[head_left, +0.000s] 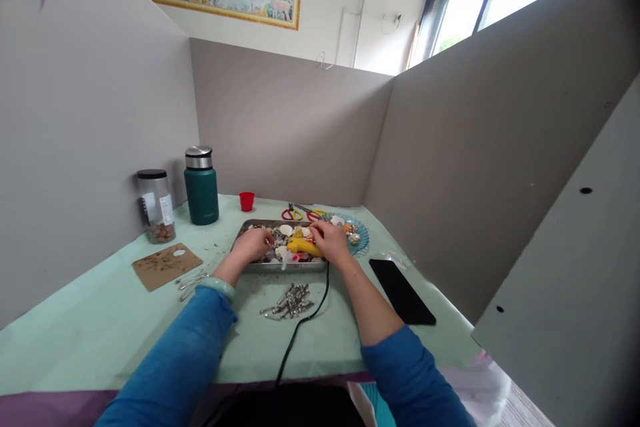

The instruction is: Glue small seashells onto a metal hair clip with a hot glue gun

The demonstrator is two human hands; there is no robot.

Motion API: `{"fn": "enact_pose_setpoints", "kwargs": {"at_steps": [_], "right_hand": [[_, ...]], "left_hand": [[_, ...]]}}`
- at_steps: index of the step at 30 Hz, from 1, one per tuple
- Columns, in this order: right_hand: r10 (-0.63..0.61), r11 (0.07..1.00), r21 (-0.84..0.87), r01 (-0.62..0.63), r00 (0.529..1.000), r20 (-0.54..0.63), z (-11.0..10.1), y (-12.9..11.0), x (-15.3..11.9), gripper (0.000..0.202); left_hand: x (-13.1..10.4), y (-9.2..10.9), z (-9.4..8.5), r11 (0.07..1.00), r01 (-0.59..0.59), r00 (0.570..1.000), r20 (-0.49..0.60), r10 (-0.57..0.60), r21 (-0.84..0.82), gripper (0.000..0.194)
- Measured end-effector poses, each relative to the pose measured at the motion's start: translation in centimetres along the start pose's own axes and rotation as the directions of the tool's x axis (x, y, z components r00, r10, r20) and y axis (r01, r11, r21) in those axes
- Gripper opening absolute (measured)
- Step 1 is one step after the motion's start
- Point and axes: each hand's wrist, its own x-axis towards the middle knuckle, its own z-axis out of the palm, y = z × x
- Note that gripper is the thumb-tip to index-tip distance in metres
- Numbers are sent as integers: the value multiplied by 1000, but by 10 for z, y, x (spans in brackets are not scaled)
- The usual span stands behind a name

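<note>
A metal tray point(287, 267) full of shells and small stones stands in front of me. My left hand point(254, 245) reaches over the tray's left side with its fingers curled inward among the pieces. Over the right side is my right hand point(330, 241), fingertips drawn together beside pale shells. What either hand pinches, if anything, is too small to make out. Between them a yellow glue gun point(306, 247) lies on the shells. From the tray's right front a black cord point(301, 325) runs to the table's front edge.
Metal clips point(293, 301) lie piled before the tray. A blue plate point(364, 240) with shells and scissors point(295, 215) are behind it. At right lies a black slab point(403, 291). Leftward are cardboard point(163, 268), a jar point(157, 207), a green flask point(201, 193) and a red cup point(247, 201). Partitions surround the table.
</note>
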Motion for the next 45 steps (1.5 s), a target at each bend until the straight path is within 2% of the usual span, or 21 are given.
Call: {"fn": "enact_pose_setpoints", "kwargs": {"at_steps": [6, 13, 17, 21, 24, 26, 29, 32, 35, 38, 41, 43, 45], "right_hand": [[0, 1000, -8, 0, 1000, -2, 1, 0, 0, 24], [-1, 1000, -5, 1, 1000, 21, -3, -3, -1, 23], [2, 1000, 2, -2, 999, 32, -4, -5, -1, 22], [-4, 1000, 11, 4, 999, 34, -3, -4, -1, 22], [-2, 1000, 9, 2, 999, 40, -3, -4, -1, 22], [0, 1000, 12, 0, 999, 41, -3, -4, -1, 22], [-1, 1000, 17, 0, 999, 36, -3, -3, -2, 22], [-4, 1000, 21, 3, 1000, 27, -2, -3, -2, 22], [6, 999, 31, -7, 1000, 26, -1, -2, -2, 23], [21, 999, 49, -22, 999, 30, -1, -2, -2, 22], [15, 998, 55, -16, 999, 32, -1, -2, -1, 22], [9, 999, 51, -11, 1000, 29, 0, -2, -1, 22], [10, 999, 47, -11, 1000, 20, 0, -1, -1, 22]], "left_hand": [[3, -2, 2, 999, -10, 1000, 0, 10, -37, 22], [2, -4, 0, 975, -24, 997, 68, 40, -222, 27], [0, -3, -2, 980, -12, 997, 78, 28, -197, 35], [-2, 0, -3, 994, 16, 996, 91, -6, -104, 29], [-4, 4, -4, 999, 43, 998, 45, -42, -12, 26], [-7, 9, -8, 997, 72, 996, -49, -71, 22, 30], [-16, 19, -23, 996, -16, 994, -106, 6, -91, 35], [-33, 28, -43, 925, -119, 991, 8, 130, -360, 35], [-59, 33, -60, 894, -142, 951, 193, 243, -424, 29], [-85, 36, -62, 920, -177, 900, 321, 296, -351, 18], [-103, 38, -52, 968, -215, 917, 315, 245, -129, 16], [-109, 39, -43, 985, -170, 933, 323, 159, 7, 14], [-111, 39, -34, 986, -151, 933, 339, 118, 72, 13]]}}
